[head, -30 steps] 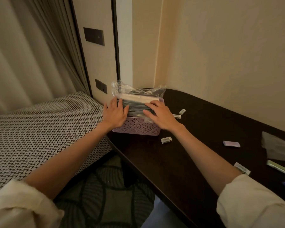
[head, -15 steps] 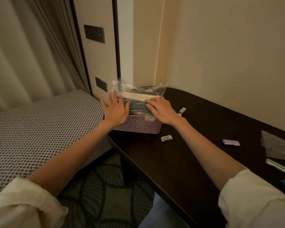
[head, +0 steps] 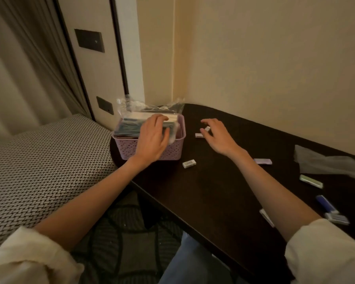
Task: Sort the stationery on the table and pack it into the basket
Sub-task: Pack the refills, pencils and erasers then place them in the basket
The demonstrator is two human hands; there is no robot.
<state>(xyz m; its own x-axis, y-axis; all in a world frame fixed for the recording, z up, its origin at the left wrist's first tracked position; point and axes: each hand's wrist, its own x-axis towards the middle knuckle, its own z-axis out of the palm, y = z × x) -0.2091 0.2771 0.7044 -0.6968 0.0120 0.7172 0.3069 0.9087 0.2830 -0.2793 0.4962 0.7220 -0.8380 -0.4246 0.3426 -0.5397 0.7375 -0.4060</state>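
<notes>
stationery is lying in two groups: packets already standing in the lilac basket (head: 129, 149) at the table's far left end, and small loose pieces scattered over the dark table (head: 213, 191). the left hand (head: 152, 138) is reaching over the basket's near wall, its curled fingers gripping the plastic-wrapped packets (head: 131, 125) inside. the right hand (head: 217, 136) is hovering with relaxed, spread fingers, holding nothing, its fingertips right at two small white erasers (head: 199, 135) just right of the basket; whether it is touching them i cannot tell.

the erasers are looking light, blocky and slightly grippy in their paper sleeves, so a thumb-and-finger pinch across the short sides should be holding them well. a third white eraser (head: 189, 163) is sitting near the basket's front corner, easy to take the same way. the lilac case (head: 262, 161) and the green case (head: 311, 181) farther right are looking like smooth hard plastic, probably slippery, so gripping across the long edges seems safer than the flat faces. the blue piece (head: 325, 203) near the right sleeve is too blurred to judge. the clear wrapper (head: 326, 163) by the wall is looking thin and limp and will likely crumple under any grasp.

the wrapped packets are looking soft-skinned and slick; pressing on the stiff contents rather than tugging the loose film rising above the rim is probably the better hold.
</notes>
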